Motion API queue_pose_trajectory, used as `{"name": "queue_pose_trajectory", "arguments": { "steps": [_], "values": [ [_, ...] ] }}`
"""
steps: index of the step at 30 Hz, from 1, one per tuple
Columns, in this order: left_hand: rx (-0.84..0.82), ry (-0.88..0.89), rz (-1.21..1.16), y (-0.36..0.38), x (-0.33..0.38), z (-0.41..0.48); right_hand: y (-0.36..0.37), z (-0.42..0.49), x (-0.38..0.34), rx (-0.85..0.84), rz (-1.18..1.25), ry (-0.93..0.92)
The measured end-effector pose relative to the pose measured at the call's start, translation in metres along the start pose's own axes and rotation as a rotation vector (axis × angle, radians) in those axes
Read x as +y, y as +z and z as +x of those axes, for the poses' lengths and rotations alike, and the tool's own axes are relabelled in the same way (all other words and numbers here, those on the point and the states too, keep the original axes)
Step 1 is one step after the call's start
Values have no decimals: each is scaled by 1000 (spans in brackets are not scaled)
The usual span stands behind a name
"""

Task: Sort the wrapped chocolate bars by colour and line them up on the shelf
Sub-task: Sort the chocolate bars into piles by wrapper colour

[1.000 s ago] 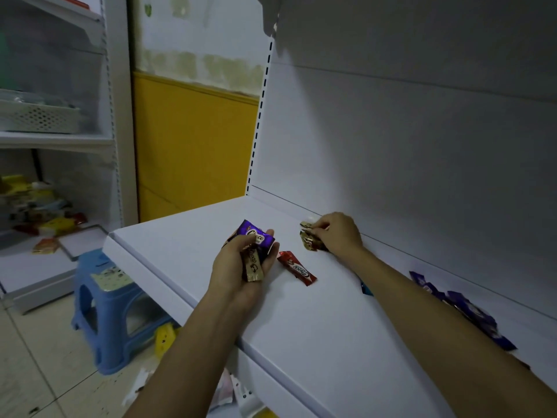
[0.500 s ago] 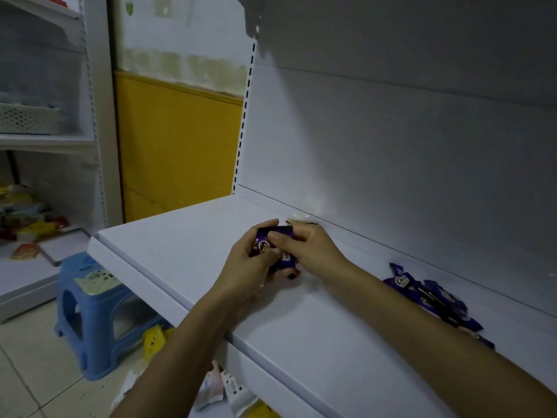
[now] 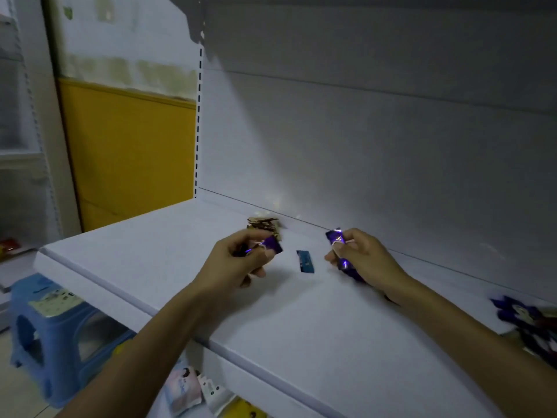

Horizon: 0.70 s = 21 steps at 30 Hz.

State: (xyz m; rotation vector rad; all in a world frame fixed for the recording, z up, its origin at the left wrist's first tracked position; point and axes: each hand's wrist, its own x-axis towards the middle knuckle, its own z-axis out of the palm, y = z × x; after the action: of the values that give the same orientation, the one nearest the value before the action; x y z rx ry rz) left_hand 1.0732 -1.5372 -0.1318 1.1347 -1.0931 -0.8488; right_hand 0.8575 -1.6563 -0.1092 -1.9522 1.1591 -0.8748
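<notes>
My left hand (image 3: 238, 260) grips a purple wrapped bar (image 3: 271, 247) above the white shelf (image 3: 301, 327); more wrappers may sit in its palm, hidden by fingers. My right hand (image 3: 361, 259) holds another purple bar (image 3: 337, 239), whose lower end pokes out below the fingers. Between the hands a small blue bar (image 3: 305, 261) lies flat on the shelf. Gold-brown bars (image 3: 263, 224) sit against the back panel just beyond my left hand. A blurred heap of purple bars (image 3: 527, 324) lies at the shelf's right end.
The shelf's back panel (image 3: 376, 146) rises behind the hands. A blue plastic stool (image 3: 45, 333) stands on the floor at the left. Loose packets (image 3: 193, 387) lie below the shelf's front edge. Another shelving unit (image 3: 21, 146) stands at the far left.
The hands, joined on one purple bar half a second ago, have drawn apart; my right hand now carries a purple bar to the right. The view has shifted right, uncovering the blue bar.
</notes>
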Motion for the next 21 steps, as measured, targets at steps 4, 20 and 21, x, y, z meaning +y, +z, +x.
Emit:
{"name": "queue_pose_trajectory", "arguments": {
  "steps": [4,20,21],
  "values": [
    [-67,-39,-103,67,10,9,-43,-7,42,346,-521,-201],
    [-23,-165,-280,120,-16,2,-30,-36,9,-79,275,-66],
    [-41,-188,-291,120,-15,1,-29,-37,10,-75,278,-69]
  ]
}}
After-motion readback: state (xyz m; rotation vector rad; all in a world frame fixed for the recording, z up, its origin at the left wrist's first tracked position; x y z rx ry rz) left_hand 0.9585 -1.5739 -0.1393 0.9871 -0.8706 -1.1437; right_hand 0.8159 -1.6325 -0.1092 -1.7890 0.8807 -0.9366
